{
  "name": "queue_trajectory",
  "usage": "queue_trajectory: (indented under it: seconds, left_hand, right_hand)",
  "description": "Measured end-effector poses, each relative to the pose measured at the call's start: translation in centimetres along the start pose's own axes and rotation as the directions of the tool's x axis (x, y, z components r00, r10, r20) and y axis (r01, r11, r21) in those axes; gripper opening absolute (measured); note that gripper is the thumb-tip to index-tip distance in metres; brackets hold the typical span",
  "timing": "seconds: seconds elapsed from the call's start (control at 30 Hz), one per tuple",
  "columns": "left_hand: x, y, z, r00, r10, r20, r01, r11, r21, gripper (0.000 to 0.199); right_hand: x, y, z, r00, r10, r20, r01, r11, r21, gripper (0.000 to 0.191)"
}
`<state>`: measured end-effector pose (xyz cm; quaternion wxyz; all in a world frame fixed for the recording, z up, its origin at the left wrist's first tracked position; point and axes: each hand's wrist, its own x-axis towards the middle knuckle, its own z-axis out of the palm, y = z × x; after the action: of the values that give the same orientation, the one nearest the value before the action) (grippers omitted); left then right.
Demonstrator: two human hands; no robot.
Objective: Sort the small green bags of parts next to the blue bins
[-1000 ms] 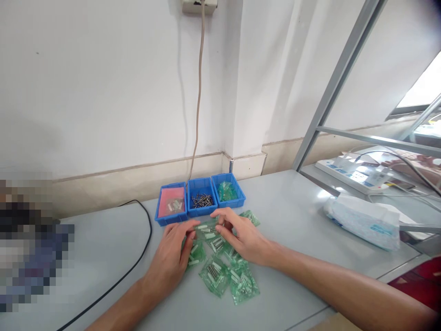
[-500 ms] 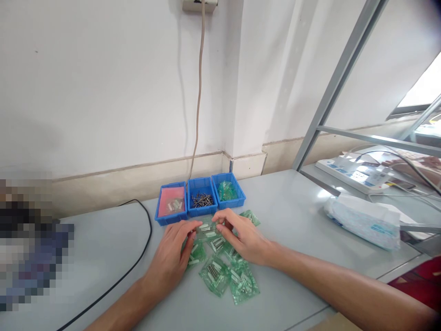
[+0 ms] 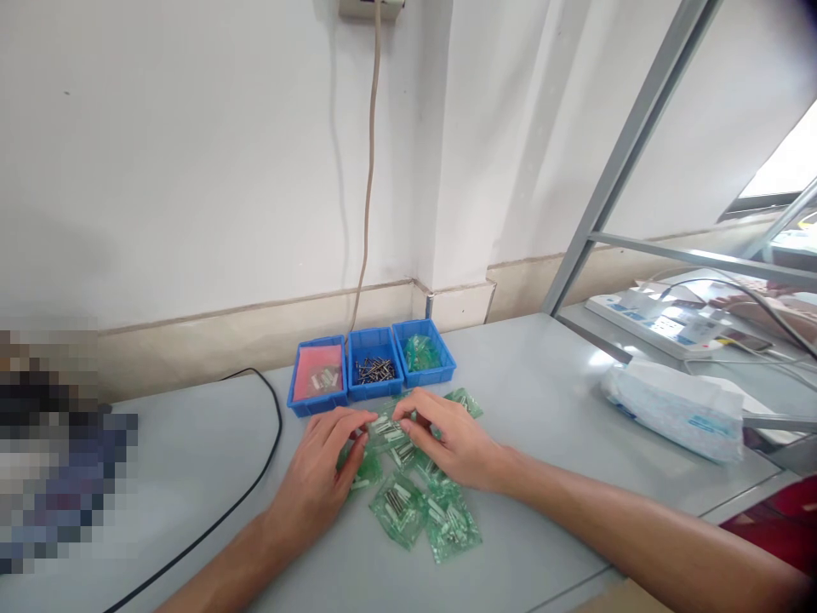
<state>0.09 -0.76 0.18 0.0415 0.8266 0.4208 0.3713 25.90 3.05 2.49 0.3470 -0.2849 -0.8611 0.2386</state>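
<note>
My left hand is closed at the left edge of a small green plastic bag, its index fingertip at the upper corner. Opposite it, my right hand pinches the bag's upper right edge. White plugs and metal screws show through the film. Parts of the fingertips' contact are hidden. Under and around both hands lie several similar filled bags, including one with dark screws and another at the lower right.
Three blue bins stand behind my hands: one with pink lining and a small bag, one with loose screws, one with green bags. A black cable crosses the left side. A white plastic package lies right, near a metal frame.
The green bag between my hands sits slightly lower and tilts differently. My right fingertips have shifted a little left, narrowing the gap between the hands.
</note>
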Motion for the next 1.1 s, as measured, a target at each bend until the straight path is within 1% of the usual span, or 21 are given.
queue_trajectory:
  seconds: [0.23, 0.5, 0.8, 1.1]
  left_hand:
    - [-0.08, 0.05, -0.11, 1.0, -0.014, 0.022, 0.014, 1.0, -0.017, 0.025]
    - [0.0, 0.06, 0.04, 0.996, -0.036, 0.086, 0.039, 0.999, -0.038, 0.026]
    - [0.03, 0.17, -0.11, 0.993, -0.041, 0.106, 0.045, 0.998, -0.036, 0.027]
    - [0.05, 0.08, -0.02, 0.995, -0.029, 0.094, 0.032, 0.999, -0.031, 0.026]
  right_hand:
    - [0.02, -0.1, 0.01, 1.0, 0.008, -0.002, -0.008, 1.0, 0.013, 0.015]
    - [0.02, -0.22, -0.11, 1.0, 0.023, 0.005, -0.023, 1.0, 0.02, 0.015]
    - [-0.01, -0.01, -0.05, 1.0, 0.029, 0.008, -0.029, 1.0, 0.005, 0.015]
    - [0.03, -0.02, -0.1, 0.999, 0.027, 0.025, -0.027, 1.0, -0.008, 0.013]
